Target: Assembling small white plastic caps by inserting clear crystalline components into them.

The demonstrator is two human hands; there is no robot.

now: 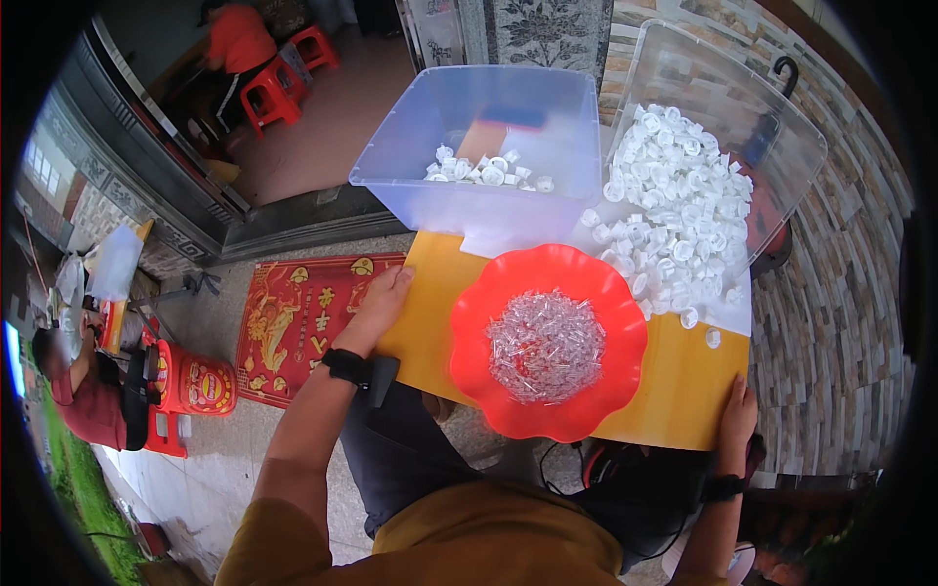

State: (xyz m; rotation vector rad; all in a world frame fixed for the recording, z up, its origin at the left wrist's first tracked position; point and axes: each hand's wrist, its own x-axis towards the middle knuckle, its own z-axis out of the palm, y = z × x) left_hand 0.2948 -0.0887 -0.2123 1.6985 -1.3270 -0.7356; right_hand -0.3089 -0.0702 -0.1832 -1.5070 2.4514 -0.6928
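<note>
At the left edge of a yellow tabletop [422, 337], my left hand [389, 291] has its fingers around the rim. My right hand [739, 418] grips the opposite edge, the thumb side on top and the rest partly hidden. Between them stands a red bowl [473, 303] with a wavy rim, filled with small clear plastic tubes [545, 347]. Behind it, a bluish clear plastic bin [410, 200] holds some small white plastic caps [493, 174]. A big heap of similar white caps [674, 210] spills from a tilted clear bin [782, 132] on the right.
A stone-patterned wall [831, 322] rises at the right. On the floor to the left lies a red and gold mat [293, 327]. Another person [93, 396] sits far left beside a red bucket [200, 381]. Beyond the doorway are a person in red [239, 39] and red stools [274, 96].
</note>
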